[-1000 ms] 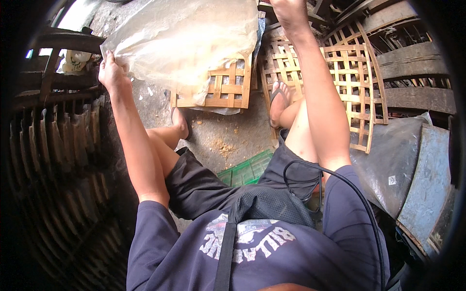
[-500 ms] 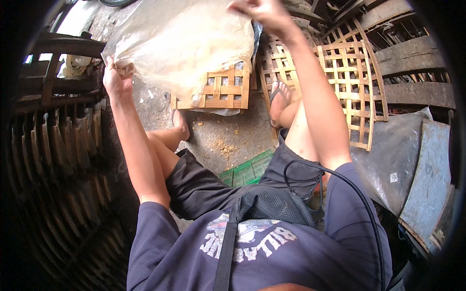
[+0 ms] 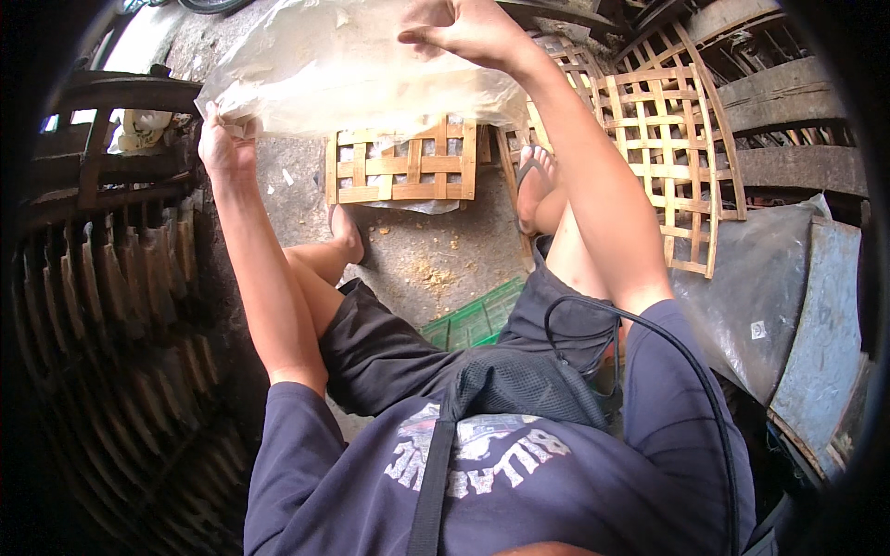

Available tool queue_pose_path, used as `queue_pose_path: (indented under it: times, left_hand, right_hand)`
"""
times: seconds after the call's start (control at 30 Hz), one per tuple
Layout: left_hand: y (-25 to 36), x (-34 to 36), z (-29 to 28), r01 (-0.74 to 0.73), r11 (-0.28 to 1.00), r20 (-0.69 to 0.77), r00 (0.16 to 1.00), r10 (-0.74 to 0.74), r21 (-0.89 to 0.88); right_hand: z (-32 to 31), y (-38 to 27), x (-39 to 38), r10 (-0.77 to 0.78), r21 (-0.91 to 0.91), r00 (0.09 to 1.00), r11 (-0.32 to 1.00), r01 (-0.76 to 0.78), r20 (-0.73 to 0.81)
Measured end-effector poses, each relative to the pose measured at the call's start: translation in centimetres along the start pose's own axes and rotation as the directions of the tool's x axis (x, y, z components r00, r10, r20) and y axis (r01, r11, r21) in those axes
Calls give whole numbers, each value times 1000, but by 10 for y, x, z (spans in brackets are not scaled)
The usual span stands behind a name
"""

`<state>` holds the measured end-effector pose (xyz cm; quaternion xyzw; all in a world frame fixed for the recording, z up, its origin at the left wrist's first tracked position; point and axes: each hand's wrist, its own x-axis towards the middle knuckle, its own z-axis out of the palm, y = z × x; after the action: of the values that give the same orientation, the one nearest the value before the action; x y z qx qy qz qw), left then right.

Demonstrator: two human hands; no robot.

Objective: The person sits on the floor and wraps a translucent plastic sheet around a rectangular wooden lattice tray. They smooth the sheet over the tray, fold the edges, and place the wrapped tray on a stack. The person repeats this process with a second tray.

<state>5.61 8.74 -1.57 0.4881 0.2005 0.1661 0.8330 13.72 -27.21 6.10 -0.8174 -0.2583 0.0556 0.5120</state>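
Note:
A cloudy, translucent plastic sheet (image 3: 324, 79) stretches above a woven bamboo rack (image 3: 403, 176), whose near end shows below it. My left hand (image 3: 227, 148) is closed on the sheet's bunched left corner. Over the sheet's far right part is my right hand (image 3: 464, 32), thumb stretched out and apart from the curved fingers. I see nothing held in it, though its fingertips are partly cut off by the top edge. Clear plastic shows through the rack's gaps and under its near edge.
More woven bamboo racks (image 3: 663, 139) lean at the right, beside wooden planks (image 3: 788, 102). A grey plastic sheet (image 3: 742, 269) and a blue board (image 3: 816, 315) lie nearer. A green plastic crate (image 3: 473, 315) sits between my legs. Dark slatted wood (image 3: 111, 269) stands at the left. Crumbs (image 3: 431, 273) dot the floor.
The sheet's near right part has lifted off the rack, baring more of its weave. My right hand has shifted slightly left and down. My left hand keeps its hold on the corner.

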Motion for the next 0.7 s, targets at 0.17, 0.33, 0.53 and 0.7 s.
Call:
queue_pose_path:
  times: [0.17, 0.33, 0.53, 0.7]
  left_hand:
    - [24, 11, -21, -124, 992, -153, 980, 124, 5]
    - [18, 3, -25, -79, 997, -131, 988, 77, -10]
    - [16, -5, 2, -167, 986, -186, 968, 168, 25]
    - [16, -5, 11, -110, 983, -73, 992, 100, -145]
  right_hand:
    - [-23, -1, 9, -120, 277, 934, 935, 220, -336]
    - [6, 5, 11, -329, 264, 942, 904, 336, -71]
    - [-13, -3, 9, -134, 334, 957, 917, 218, -257]
    - [-27, -19, -1, -113, 282, 945, 937, 204, -307]
